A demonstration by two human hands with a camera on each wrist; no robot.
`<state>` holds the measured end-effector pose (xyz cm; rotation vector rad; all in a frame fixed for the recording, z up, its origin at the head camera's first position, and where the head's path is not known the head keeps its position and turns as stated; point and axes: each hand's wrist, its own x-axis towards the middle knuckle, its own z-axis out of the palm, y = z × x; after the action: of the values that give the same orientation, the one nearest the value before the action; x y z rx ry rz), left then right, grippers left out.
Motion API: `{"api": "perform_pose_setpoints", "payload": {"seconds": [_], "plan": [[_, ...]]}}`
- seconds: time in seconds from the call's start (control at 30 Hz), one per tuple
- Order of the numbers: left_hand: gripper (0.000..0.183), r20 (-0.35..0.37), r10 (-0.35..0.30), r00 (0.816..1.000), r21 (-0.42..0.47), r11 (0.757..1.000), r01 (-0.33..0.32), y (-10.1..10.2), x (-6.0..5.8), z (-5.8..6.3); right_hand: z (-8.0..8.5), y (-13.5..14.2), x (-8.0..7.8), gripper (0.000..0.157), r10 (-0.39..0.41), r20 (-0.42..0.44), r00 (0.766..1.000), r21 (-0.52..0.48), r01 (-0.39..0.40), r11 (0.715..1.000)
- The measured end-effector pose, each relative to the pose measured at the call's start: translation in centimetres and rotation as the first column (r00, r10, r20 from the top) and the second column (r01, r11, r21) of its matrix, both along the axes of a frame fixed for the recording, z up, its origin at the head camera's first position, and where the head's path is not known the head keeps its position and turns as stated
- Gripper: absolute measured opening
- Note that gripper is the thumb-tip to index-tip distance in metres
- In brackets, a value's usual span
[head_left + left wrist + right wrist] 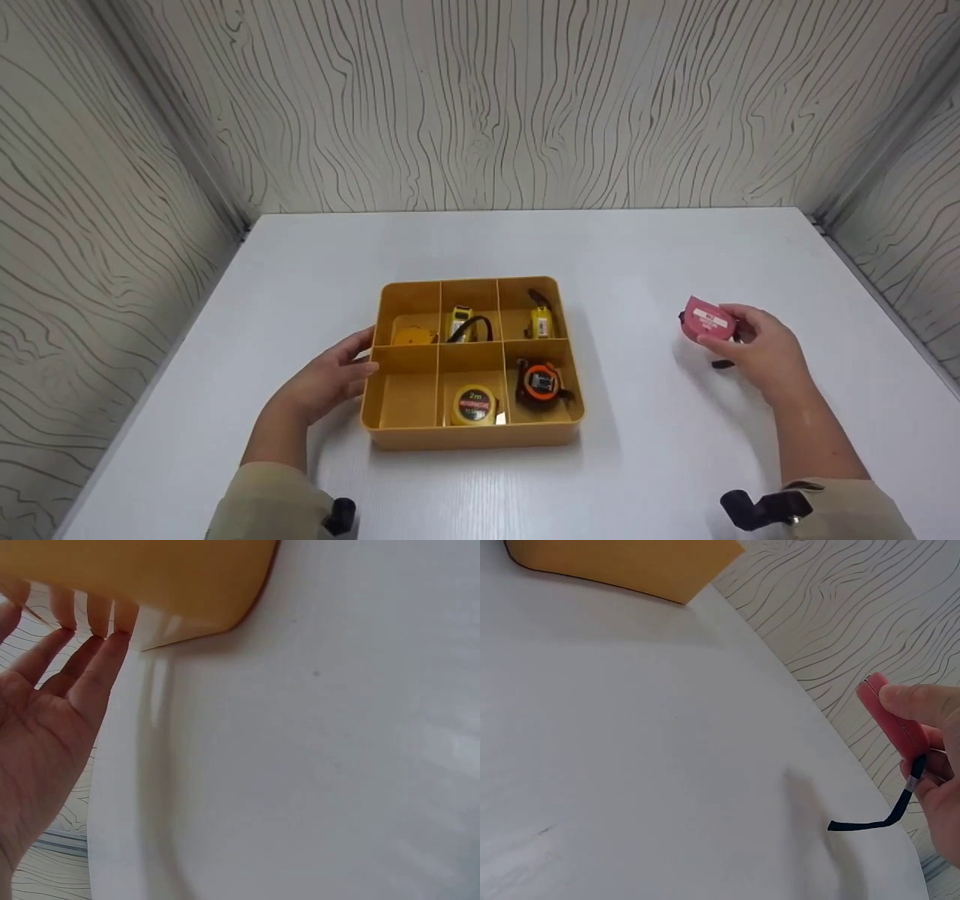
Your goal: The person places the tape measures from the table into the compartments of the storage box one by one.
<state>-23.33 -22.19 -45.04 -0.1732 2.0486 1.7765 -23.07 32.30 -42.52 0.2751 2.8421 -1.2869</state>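
My right hand (765, 349) pinches a pink tape measure (709, 321) between thumb and fingers, above the right part of the table. Its dark wrist strap (870, 825) dangles below it in the right wrist view. A mustard-yellow divided tray (472, 435) sits mid-table, and the fingertips of my left hand (322, 382) touch its left wall with the fingers nearly straight. At the tray's front right lies an orange-and-black tape measure (541, 382). A round yellow tape measure (474, 405) with a dark label is in the front middle compartment.
Along the tray's back row are an orange-yellow tape measure (415, 335) at left, a yellow one (461, 324) with a black strap in the middle and another yellow one (541, 322) at right. Wood-patterned panels (480, 105) border the white table (637, 472).
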Motion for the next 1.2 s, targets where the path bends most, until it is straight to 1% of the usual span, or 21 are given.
{"api": "perform_pose_setpoints", "payload": {"seconds": [0.33,0.5,0.8,1.07,1.2], "plan": [[0.067,0.004,0.002,1.0,-0.002,1.0,-0.002,0.1,0.0,0.1,2.1,-1.6,-0.3,0.085,0.031,-0.046,0.998,-0.003,-0.031,1.0],[0.066,0.001,0.006,1.0,-0.011,1.0,-0.006,0.1,0.0,0.0,3.2,-2.6,-0.6,0.079,0.078,-0.074,0.994,0.009,-0.078,0.997],[0.066,0.001,0.002,1.0,-0.015,1.0,-0.002,0.1,0.0,0.1,5.7,-5.6,-0.9,0.077,0.155,-0.1,0.983,-0.014,-0.157,0.987],[0.068,0.007,-0.014,1.0,-0.014,1.0,0.014,0.0,-0.1,0.1,7.1,-8.4,-1.6,0.072,0.181,-0.069,0.981,-0.038,-0.184,0.982],[0.067,0.001,-0.017,1.0,-0.016,1.0,0.017,-0.1,-0.1,0.1,7.6,-10.1,-2.0,0.07,0.207,-0.069,0.976,-0.043,-0.21,0.977]]}}
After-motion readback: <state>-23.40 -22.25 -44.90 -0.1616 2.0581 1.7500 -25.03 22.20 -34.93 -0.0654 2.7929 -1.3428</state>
